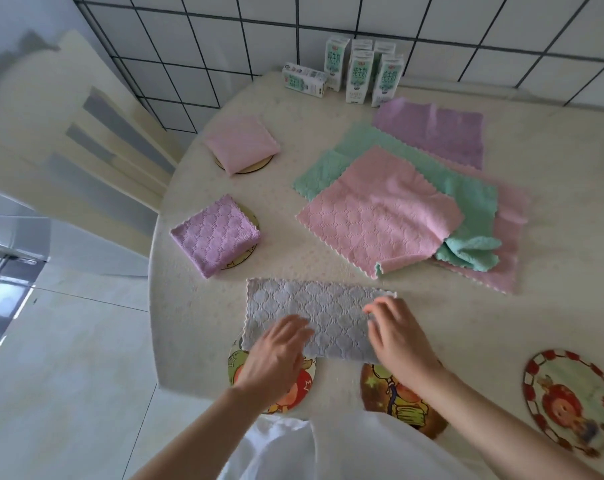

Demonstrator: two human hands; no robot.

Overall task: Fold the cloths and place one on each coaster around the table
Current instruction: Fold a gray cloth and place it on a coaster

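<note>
A grey cloth (314, 310), folded into a long strip, lies at the table's near edge. My left hand (276, 355) rests flat on its near left part, fingers straight. My right hand (397, 334) pinches the strip's right end with curled fingers. Under my hands sit a picture coaster (304, 382) and a darker coaster (394, 400). A third coaster (570, 400) lies to the right. At the left, a folded purple cloth (217, 233) and a folded pink cloth (241, 143) each lie on a coaster.
A heap of unfolded cloths sits mid-table: pink (376, 213), green (473, 202), purple (435, 129) and another pink (508, 251) beneath. Several milk cartons (356, 74) stand by the tiled wall. A cream chair (68, 140) stands left of the round table (293, 109).
</note>
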